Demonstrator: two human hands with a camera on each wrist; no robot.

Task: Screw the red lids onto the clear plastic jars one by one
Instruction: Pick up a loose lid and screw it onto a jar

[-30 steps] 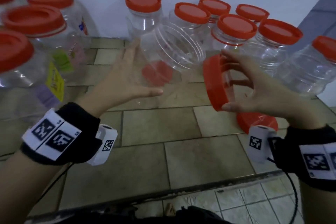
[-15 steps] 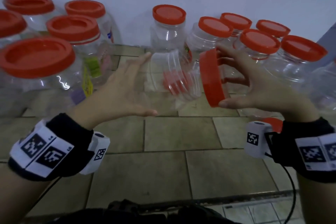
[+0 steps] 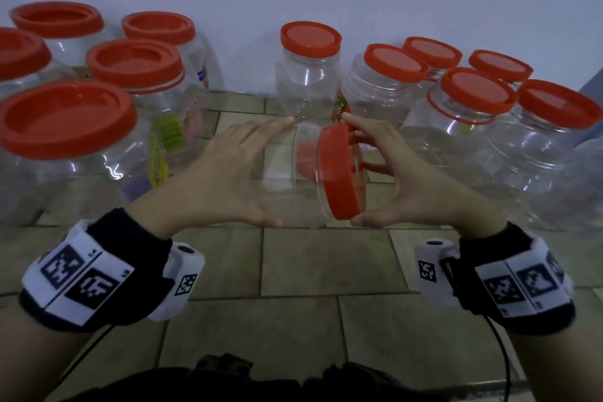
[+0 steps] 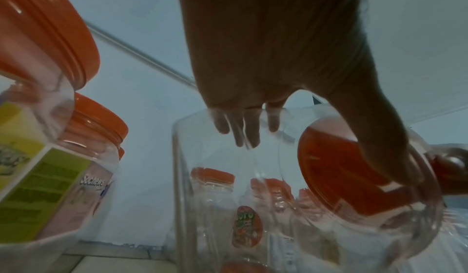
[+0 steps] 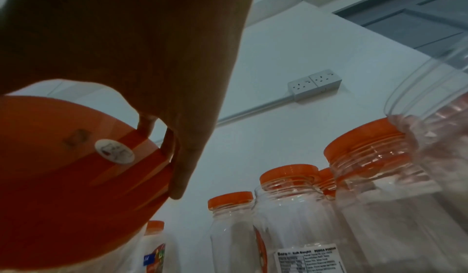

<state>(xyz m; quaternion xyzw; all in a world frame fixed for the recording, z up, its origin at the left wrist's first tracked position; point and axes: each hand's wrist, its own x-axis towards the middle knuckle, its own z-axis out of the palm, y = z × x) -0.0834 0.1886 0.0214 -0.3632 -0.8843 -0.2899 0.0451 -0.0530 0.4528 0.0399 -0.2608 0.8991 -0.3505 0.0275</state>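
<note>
My left hand (image 3: pixel 277 171) grips a clear jar (image 3: pixel 287 179) on its side above the tiled counter, mouth facing right. A red lid (image 3: pixel 337 173) sits against that mouth, held at its rim between the thumb and fingers of my right hand (image 3: pixel 352 170). In the left wrist view the fingers (image 4: pixel 243 129) lie behind the clear jar (image 4: pixel 215 177), and the red lid (image 4: pixel 354 177) shows through its wall. The right wrist view has the red lid (image 5: pixel 63 177) from its top side, with fingers (image 5: pixel 182 167) on its edge.
Several capped jars line the wall: big ones at the left (image 3: pixel 65 117), smaller ones at the back (image 3: pixel 310 42) and right (image 3: pixel 473 95). An uncapped jar (image 5: pixel 430 107) stands at the far right. The tiled counter (image 3: pixel 326 264) ends near my body.
My hands have come together. The red lid, held apart from the jar a second ago, now meets the jar's mouth, and the jar has turned level.
</note>
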